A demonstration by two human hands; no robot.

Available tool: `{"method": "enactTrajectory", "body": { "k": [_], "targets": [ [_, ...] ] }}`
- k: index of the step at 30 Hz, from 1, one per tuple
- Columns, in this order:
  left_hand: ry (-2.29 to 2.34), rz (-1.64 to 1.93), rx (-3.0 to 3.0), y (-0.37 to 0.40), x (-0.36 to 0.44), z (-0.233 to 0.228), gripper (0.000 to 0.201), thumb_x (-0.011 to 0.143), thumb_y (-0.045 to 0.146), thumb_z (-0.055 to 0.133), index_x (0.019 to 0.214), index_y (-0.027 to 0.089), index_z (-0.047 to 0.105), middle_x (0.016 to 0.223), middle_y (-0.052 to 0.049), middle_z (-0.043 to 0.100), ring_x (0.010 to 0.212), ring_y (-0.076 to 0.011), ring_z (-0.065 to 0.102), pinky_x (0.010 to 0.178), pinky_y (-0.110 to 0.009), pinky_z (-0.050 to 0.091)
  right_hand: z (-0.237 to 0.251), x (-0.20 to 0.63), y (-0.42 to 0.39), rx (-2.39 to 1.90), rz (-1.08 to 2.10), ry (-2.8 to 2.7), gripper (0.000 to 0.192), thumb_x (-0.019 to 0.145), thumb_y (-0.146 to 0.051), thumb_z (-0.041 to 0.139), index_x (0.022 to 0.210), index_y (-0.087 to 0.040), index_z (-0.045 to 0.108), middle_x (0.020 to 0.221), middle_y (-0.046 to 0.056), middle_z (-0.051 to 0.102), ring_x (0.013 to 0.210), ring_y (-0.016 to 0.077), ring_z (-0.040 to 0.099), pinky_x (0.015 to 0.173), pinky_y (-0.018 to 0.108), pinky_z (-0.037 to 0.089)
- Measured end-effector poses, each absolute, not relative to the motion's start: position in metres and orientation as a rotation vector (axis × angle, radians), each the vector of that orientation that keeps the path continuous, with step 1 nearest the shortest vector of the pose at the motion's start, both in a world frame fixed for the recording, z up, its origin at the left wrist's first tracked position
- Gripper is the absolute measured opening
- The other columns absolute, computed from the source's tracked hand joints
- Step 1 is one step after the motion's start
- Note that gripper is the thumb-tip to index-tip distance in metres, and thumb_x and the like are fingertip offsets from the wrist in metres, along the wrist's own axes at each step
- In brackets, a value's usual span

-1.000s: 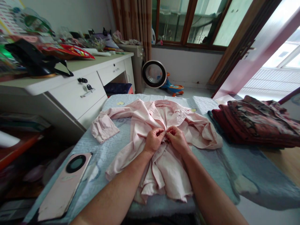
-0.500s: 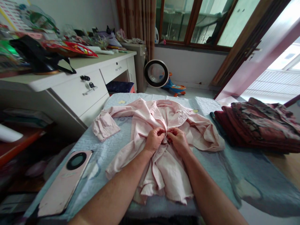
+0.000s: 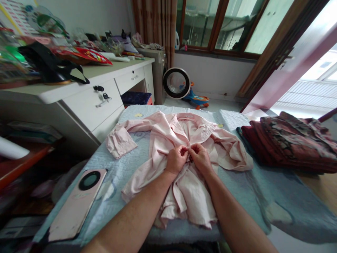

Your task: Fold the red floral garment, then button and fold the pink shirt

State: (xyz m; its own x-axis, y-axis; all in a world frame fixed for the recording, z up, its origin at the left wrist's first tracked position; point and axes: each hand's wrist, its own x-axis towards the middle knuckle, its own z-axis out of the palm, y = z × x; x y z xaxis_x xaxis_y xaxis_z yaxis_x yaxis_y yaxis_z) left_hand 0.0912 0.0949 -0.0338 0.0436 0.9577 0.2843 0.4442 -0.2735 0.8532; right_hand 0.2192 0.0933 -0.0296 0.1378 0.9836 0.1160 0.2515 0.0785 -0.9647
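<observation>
A pale pink shirt (image 3: 168,135) lies spread front-up on a light blue quilted cover (image 3: 123,165), collar at the far end and one sleeve stretched to the left. My left hand (image 3: 176,160) and my right hand (image 3: 200,157) meet at the middle of the shirt's front. Both pinch the two front edges together between fingers and thumbs. The spot between the fingertips is hidden by the fingers.
A pink phone (image 3: 76,205) lies face down on the cover at the near left. A stack of dark red patterned fabric (image 3: 286,144) sits at the right. A cluttered white desk (image 3: 86,95) stands to the left; a round fan (image 3: 176,83) and toy car (image 3: 196,99) are on the floor beyond.
Both hands stay pinched on the shirt's front and have shifted slightly toward me along it. The view has tilted a little.
</observation>
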Motion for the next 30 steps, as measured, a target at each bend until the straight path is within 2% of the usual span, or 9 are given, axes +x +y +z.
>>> {"method": "enactTrajectory", "body": {
  "k": [6, 14, 18, 23, 27, 30],
  "targets": [
    [1.486, 1.145, 1.897, 0.093, 0.093, -0.034, 0.007, 0.083, 0.016, 0.061, 0.087, 0.018, 0.066, 0.083, -0.006, 0.073, 0.076, -0.0176, 0.066, 0.072, -0.027, 0.048, -0.037, 0.223, 0.097, -1.365, 0.850, -1.337, 0.022, 0.074, -0.043, 0.064, 0.073, -0.022, 0.056, 0.059, -0.004, 0.055, 0.051, 0.0125, 0.048, 0.049, 0.024, 0.039],
    [1.511, 1.114, 1.988, 0.089, 0.092, -0.031, 0.007, 0.085, 0.016, 0.058, 0.085, 0.020, 0.064, 0.085, -0.006, 0.072, 0.079, -0.0182, 0.065, 0.074, -0.027, 0.046, -0.038, 0.222, 0.098, -1.290, 0.964, -1.275, 0.021, 0.071, -0.039, 0.065, 0.078, -0.023, 0.054, 0.062, -0.005, 0.055, 0.052, 0.0119, 0.048, 0.049, 0.023, 0.040],
    [1.540, 1.073, 1.963, 0.090, 0.091, -0.027, 0.005, 0.086, 0.021, 0.058, 0.082, 0.020, 0.061, 0.080, -0.005, 0.070, 0.075, -0.0190, 0.064, 0.072, -0.028, 0.044, -0.039, 0.223, 0.099, -1.282, 0.962, -1.289, 0.021, 0.071, -0.039, 0.065, 0.080, -0.023, 0.055, 0.064, -0.003, 0.057, 0.055, 0.0124, 0.049, 0.050, 0.023, 0.040],
    [1.498, 1.031, 1.944, 0.095, 0.088, -0.026, 0.012, 0.088, 0.024, 0.055, 0.078, 0.021, 0.059, 0.074, -0.004, 0.066, 0.071, -0.0184, 0.062, 0.067, -0.026, 0.041, -0.042, 0.224, 0.100, -1.266, 0.973, -1.311, 0.020, 0.072, -0.038, 0.066, 0.081, -0.022, 0.056, 0.065, -0.003, 0.057, 0.055, 0.0118, 0.048, 0.049, 0.022, 0.038],
    [1.357, 1.037, 1.764, 0.103, 0.084, -0.030, 0.015, 0.088, 0.026, 0.053, 0.075, 0.020, 0.058, 0.068, -0.001, 0.062, 0.065, -0.0154, 0.057, 0.063, -0.024, 0.038, -0.040, 0.224, 0.099, -1.220, 1.070, -1.257, 0.024, 0.070, -0.039, 0.069, 0.081, -0.022, 0.056, 0.064, -0.005, 0.057, 0.051, 0.0109, 0.047, 0.047, 0.023, 0.037],
    [1.117, 1.017, 1.484, 0.110, 0.080, -0.032, 0.020, 0.084, 0.032, 0.055, 0.069, 0.018, 0.053, 0.061, 0.002, 0.054, 0.057, -0.0109, 0.047, 0.056, -0.022, 0.035, -0.036, 0.223, 0.099, -1.190, 1.135, -1.227, 0.027, 0.069, -0.041, 0.070, 0.082, -0.023, 0.055, 0.064, -0.005, 0.056, 0.051, 0.0104, 0.046, 0.047, 0.023, 0.038]
  ]
}}
